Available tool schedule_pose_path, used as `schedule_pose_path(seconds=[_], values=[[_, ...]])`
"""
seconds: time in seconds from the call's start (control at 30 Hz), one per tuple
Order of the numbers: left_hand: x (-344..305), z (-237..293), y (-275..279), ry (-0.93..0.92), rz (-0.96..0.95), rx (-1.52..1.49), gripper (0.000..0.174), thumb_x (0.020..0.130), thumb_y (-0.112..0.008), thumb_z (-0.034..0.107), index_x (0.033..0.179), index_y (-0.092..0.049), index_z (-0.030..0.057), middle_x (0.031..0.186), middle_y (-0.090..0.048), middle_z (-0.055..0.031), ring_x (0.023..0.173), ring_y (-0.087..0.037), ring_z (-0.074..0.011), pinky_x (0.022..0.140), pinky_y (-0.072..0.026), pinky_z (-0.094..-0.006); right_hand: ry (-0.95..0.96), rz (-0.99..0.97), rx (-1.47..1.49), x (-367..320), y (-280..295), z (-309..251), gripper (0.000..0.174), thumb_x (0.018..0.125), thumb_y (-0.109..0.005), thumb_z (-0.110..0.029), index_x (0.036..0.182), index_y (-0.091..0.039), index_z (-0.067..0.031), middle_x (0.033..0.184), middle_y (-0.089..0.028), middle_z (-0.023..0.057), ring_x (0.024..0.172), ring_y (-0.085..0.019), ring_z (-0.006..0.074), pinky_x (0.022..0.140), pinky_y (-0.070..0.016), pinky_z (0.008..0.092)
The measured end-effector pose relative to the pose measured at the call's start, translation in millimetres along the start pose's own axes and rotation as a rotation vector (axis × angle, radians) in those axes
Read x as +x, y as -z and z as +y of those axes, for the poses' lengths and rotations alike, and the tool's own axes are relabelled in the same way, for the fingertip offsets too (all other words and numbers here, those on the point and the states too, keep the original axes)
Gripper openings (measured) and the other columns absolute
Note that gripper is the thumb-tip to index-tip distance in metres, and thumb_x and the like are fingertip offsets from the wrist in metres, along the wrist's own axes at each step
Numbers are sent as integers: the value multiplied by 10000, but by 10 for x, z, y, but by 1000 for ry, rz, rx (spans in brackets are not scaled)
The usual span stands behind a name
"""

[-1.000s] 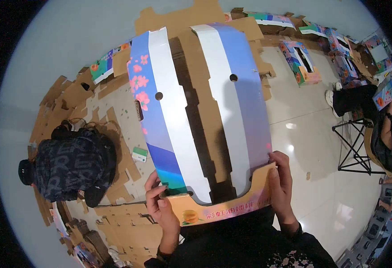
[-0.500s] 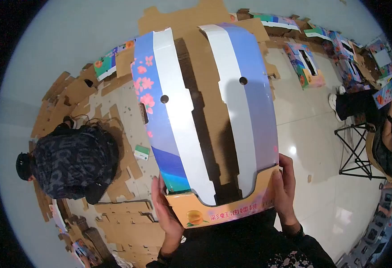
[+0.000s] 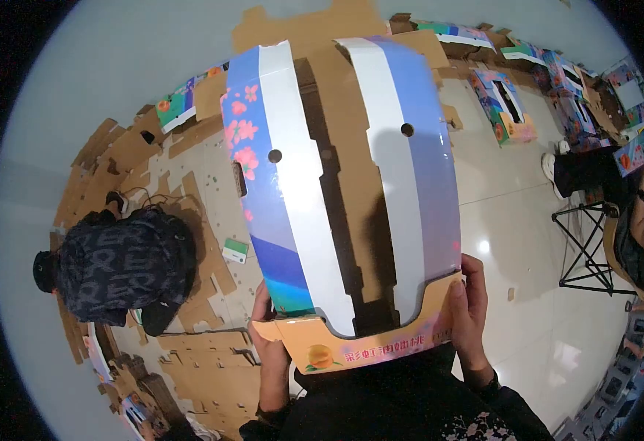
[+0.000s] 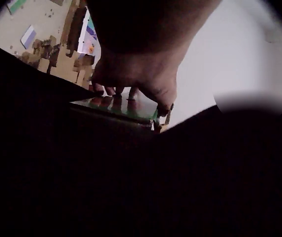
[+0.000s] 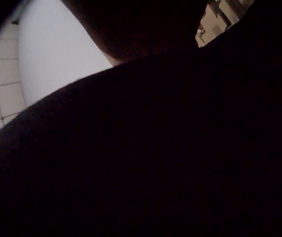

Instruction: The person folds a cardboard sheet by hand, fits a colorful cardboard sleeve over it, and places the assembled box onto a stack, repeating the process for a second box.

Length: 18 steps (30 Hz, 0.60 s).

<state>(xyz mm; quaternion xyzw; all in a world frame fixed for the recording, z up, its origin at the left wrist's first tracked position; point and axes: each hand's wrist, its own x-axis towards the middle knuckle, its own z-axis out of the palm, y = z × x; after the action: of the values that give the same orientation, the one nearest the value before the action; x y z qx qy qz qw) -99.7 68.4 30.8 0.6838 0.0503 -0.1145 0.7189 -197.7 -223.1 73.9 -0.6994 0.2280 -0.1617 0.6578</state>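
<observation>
A large printed cardboard box, blue and purple with pink flowers, is held up by both hands in the head view; a long gap runs between its white-edged top flaps. Its near end is an orange panel with a peach picture. My left hand is at the near left corner, partly hidden behind the panel's left tab. In the left wrist view the left hand has its fingertips on the box's glossy side. My right hand grips the near right corner, thumb on the panel. Dark fabric covers most of the right wrist view.
A person in a patterned dark top bends over flattened cardboard at the left. Another printed box lies on the floor at the upper right. A folding stool and a seated person are at the right; more boxes line the wall.
The box has shifted slightly right in the head view. My left fingers have moved along the left corner, and the orange panel's left tab now sticks outward over that hand.
</observation>
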Motion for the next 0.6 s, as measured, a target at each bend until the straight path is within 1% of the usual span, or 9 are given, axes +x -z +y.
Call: schedule_pose_path(seconds=[0.1, 0.2, 0.3, 0.4, 0.5, 0.6], values=[[-28, -73, 34, -46, -22, -29, 498, 955, -624, 92, 1411, -527, -81, 1384, -606, -149, 1207, -608, -201, 1005, -502, -351, 29, 14, -28, 18, -1, 37, 466, 1045, -545, -295, 1382, -429, 5, 1244, -536, 112, 1070, -582, 187, 938, -488, 345], [-58, -52, 42, -125, -84, -116, 458, 1003, -549, 55, 1435, -503, -89, 1371, -614, -163, 1172, -624, -185, 979, -508, -321, 35, 28, -25, 4, -18, 52, 467, 1044, -543, -297, 1379, -432, 9, 1248, -530, 109, 1075, -578, 190, 947, -484, 346], [-65, -67, 56, -123, -51, -107, 430, 1030, -499, 31, 1442, -496, -92, 1328, -635, -170, 1131, -638, -174, 949, -515, -297, 32, 31, -18, 2, -25, 61, 461, 1047, -537, -289, 1379, -435, 14, 1262, -521, 110, 1087, -576, 192, 956, -484, 349], [-107, -63, 32, -98, 0, -121, 422, 1024, -495, 8, 1432, -498, -104, 1309, -640, -168, 1121, -636, -169, 941, -514, -290, 29, 31, -11, -22, -32, 47, 451, 1050, -530, -279, 1377, -442, 19, 1273, -514, 111, 1105, -571, 193, 968, -482, 353], [-89, 3, 14, -54, 74, 107, 475, 1028, -546, 222, 1399, -508, -72, 1247, -643, -159, 1014, -696, -222, 848, -589, -354, 41, 31, -36, -23, -12, 68, 438, 1052, -524, -270, 1371, -451, 22, 1276, -513, 113, 1120, -567, 194, 975, -481, 353], [-90, 55, 8, -126, 54, -149, 584, 1056, -487, 385, 1435, -472, -59, 1373, -576, -197, 1208, -613, -258, 1011, -510, -399, 45, 24, -30, -12, 5, 71, 429, 1052, -523, -265, 1363, -459, 24, 1276, -515, 115, 1124, -567, 195, 973, -481, 351]])
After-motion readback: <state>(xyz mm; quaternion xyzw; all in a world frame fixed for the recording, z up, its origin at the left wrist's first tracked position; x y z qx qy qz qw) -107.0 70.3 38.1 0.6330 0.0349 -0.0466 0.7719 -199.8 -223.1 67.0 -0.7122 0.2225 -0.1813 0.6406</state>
